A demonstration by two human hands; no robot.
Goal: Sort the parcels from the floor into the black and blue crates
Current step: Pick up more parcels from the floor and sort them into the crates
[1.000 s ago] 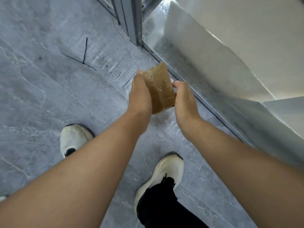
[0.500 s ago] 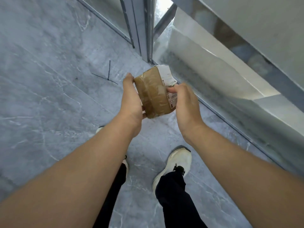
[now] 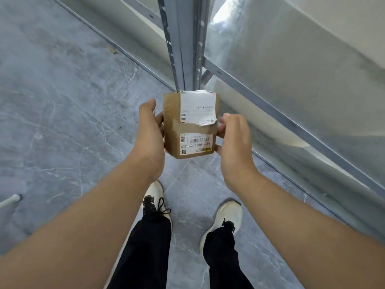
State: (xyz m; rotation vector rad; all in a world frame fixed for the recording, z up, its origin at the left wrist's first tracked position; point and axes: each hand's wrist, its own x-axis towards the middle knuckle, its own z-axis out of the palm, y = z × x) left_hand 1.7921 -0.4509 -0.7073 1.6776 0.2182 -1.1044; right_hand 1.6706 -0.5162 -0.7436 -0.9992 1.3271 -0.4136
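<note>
I hold a small brown cardboard parcel (image 3: pixel 190 124) in the air in front of me, above the grey floor. Its upper face carries two white shipping labels with barcodes, turned towards me. My left hand (image 3: pixel 149 132) grips its left side and my right hand (image 3: pixel 233 138) grips its right side, with the fingers curled around the edges. No black or blue crate is in view.
A grey metal shelving upright (image 3: pixel 183 38) stands right behind the parcel, with shelf rails (image 3: pixel 281 117) running off to the right. My two white shoes (image 3: pixel 224 217) stand on the grey marbled floor (image 3: pixel 62 101). A white tube end (image 3: pixel 10 200) lies at far left.
Both hands have turned the parcel so its labelled face now points up at me. The view has swung towards the shelving upright, and my feet have stepped closer together.
</note>
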